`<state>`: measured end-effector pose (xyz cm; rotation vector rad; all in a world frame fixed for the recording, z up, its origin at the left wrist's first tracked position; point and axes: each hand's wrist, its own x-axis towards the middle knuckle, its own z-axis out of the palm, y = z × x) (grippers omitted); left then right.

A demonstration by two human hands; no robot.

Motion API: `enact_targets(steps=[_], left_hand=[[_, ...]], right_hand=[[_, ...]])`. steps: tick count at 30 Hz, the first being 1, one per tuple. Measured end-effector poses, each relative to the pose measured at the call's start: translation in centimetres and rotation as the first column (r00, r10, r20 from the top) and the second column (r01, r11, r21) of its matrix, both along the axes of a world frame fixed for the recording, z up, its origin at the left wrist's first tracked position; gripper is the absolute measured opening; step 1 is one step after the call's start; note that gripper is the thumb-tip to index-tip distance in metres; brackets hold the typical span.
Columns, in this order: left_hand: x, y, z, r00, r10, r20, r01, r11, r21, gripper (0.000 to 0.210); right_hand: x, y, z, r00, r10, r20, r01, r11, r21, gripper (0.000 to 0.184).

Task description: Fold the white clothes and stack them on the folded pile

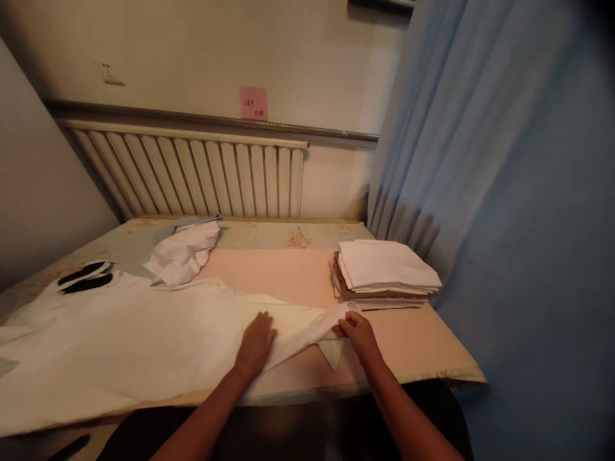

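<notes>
A cream-white garment (144,339) lies spread across the left and middle of the table, narrowing toward the right into what looks like a sleeve or leg. My left hand (256,344) rests flat on it, fingers stretched out, where it begins to narrow. Closed around the far right end of that narrow part, my right hand (356,330) pinches the cloth and lifts it slightly. A pointed flap of the cloth (331,352) hangs below, between the hands. Two black bands (87,278) show at the garment's far left; I cannot tell what they belong to.
A stack of folded cloths (387,267), white on top with brown below, stands beyond my right hand. A crumpled white cloth (185,253) lies behind the garment. A radiator (211,173) lines the back wall. A blue curtain (480,166) hangs along the right.
</notes>
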<state>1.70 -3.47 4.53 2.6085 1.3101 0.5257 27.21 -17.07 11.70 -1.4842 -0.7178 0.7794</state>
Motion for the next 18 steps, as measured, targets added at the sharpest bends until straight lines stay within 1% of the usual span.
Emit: enact_targets(steps=[1,2,4,6,8,9,10,12,13,15,17,18], left_hand=[[1.4,-0.9,0.7,0.996,-0.081,0.046,0.085,0.993,-0.087,0.051],[2.7,-1.8,1.3,0.984,-0.146,0.100,0.161,0.972,-0.168,0.053],[5.3,-3.5,2.4,0.962,-0.202,0.184,0.249,0.926,-0.282,0.059],[7.4,-4.5,3.0,0.947,-0.211,0.240,0.286,0.896,-0.340,0.060],[9.0,-4.8,3.1,0.950,-0.182,0.253,0.270,0.887,-0.374,0.053],[9.5,-4.7,3.0,0.956,-0.159,0.248,0.247,0.889,-0.385,0.047],[10.0,-4.5,2.9,0.962,-0.133,0.237,0.220,0.893,-0.392,0.041],[10.5,-3.9,2.4,0.973,-0.086,0.215,0.167,0.903,-0.396,0.030],[10.6,-3.7,2.2,0.977,-0.062,0.206,0.141,0.907,-0.397,0.026],[10.7,-3.3,1.8,0.981,-0.020,0.192,0.097,0.911,-0.400,0.021],[10.8,-3.2,1.6,0.982,0.009,0.188,0.069,0.912,-0.405,0.018],[10.8,-3.2,1.5,0.982,0.019,0.187,0.060,0.912,-0.407,0.018]], right_hand=[[-0.1,0.5,0.1,1.000,0.000,-0.012,0.000,1.000,-0.004,0.022],[-0.2,1.0,0.2,1.000,0.001,-0.015,-0.001,1.000,-0.006,0.022],[-0.4,1.7,0.1,1.000,0.009,-0.014,-0.009,1.000,-0.007,0.023],[-0.6,2.2,0.0,0.999,0.032,-0.010,-0.032,0.999,-0.013,0.020],[-0.6,2.3,-0.2,0.998,0.058,-0.009,-0.059,0.998,-0.021,0.015],[-0.6,2.1,-0.5,0.998,0.061,-0.013,-0.061,0.998,-0.027,0.015],[-0.5,1.8,-0.8,0.999,0.048,-0.015,-0.049,0.998,-0.032,0.020],[-0.1,0.8,-1.7,0.999,-0.021,0.025,0.022,0.999,-0.038,0.032],[0.1,0.1,-2.2,0.995,-0.061,0.081,0.064,0.997,-0.038,0.033],[0.5,-1.4,-3.4,0.963,-0.089,0.255,0.101,0.994,-0.035,0.024],[0.6,-3.0,-4.6,0.907,-0.045,0.419,0.070,0.996,-0.046,0.015],[0.5,-3.6,-5.2,0.885,-0.022,0.466,0.058,0.996,-0.063,0.014]])
